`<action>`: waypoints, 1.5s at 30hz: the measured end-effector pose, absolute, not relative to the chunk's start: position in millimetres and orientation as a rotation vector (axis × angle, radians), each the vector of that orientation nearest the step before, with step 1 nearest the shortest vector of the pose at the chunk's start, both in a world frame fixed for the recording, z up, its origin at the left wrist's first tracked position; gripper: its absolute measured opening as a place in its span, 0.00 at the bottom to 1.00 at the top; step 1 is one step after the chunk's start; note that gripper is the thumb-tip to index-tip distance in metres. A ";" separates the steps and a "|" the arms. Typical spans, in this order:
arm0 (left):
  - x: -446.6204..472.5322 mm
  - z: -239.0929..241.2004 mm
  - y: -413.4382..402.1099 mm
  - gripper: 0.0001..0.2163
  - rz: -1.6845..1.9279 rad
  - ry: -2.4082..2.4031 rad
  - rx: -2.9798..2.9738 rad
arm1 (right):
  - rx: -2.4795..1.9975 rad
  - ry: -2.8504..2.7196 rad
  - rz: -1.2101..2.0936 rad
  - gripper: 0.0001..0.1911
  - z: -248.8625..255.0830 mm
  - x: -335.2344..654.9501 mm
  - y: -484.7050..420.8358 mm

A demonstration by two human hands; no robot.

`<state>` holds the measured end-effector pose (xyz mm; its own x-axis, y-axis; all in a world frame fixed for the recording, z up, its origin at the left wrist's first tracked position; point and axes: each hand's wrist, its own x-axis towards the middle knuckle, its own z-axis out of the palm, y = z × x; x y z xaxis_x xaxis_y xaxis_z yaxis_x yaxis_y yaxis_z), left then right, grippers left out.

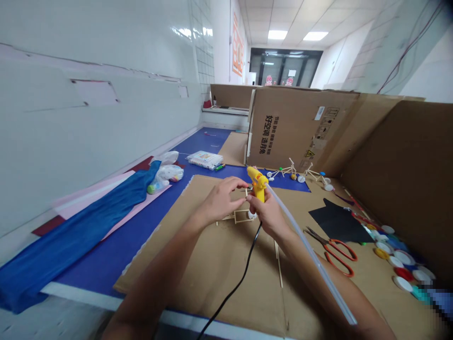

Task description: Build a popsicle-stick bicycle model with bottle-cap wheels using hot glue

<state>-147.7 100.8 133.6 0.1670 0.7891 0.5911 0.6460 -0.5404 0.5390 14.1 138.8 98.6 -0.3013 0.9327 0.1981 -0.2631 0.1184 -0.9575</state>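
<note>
My right hand (267,210) is wrapped round the handle of a yellow hot glue gun (258,182). A long clear glue stick (311,250) sticks out of its back, and a black cord (244,276) hangs down from it. My left hand (224,198) pinches a small wooden stick (247,193) beside the gun, its thumb and fingertips close to my right hand. Below the hands, a small frame of wooden sticks (240,221) lies on the cardboard sheet (198,274). A white round cap (252,215) shows there, partly hidden by my right hand.
Orange-handled scissors (336,250), black paper (339,219) and many bottle caps (403,257) lie to the right. Stick models with cap wheels (290,171) stand before the tall cardboard box (300,127). At left are blue cloth (88,236), plastic bags (168,172) and a white pack (205,159).
</note>
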 end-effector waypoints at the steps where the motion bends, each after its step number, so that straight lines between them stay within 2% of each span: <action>1: -148.0 132.7 100.9 0.10 1.312 1.411 2.286 | -0.735 -1.328 1.430 0.22 99.1 14.2 138.7; 19: -144.2 123.4 102.3 0.13 1.301 1.489 2.178 | -0.758 -1.323 1.575 0.23 104.6 11.8 144.8; 29: -168.1 129.7 109.6 0.06 1.307 1.502 2.222 | -0.729 -1.327 1.546 0.22 107.8 -6.2 164.4; 38: -172.2 133.1 107.1 0.04 1.137 1.515 2.138 | -0.700 -1.389 1.539 0.21 98.9 -10.5 178.8; 43: -169.2 128.6 110.4 0.11 1.180 1.529 2.188 | -0.689 -1.425 1.555 0.22 93.7 -11.0 180.3; 45: -168.0 126.5 111.5 0.11 1.188 1.525 2.194 | -0.690 -1.418 1.574 0.22 92.3 -11.8 179.1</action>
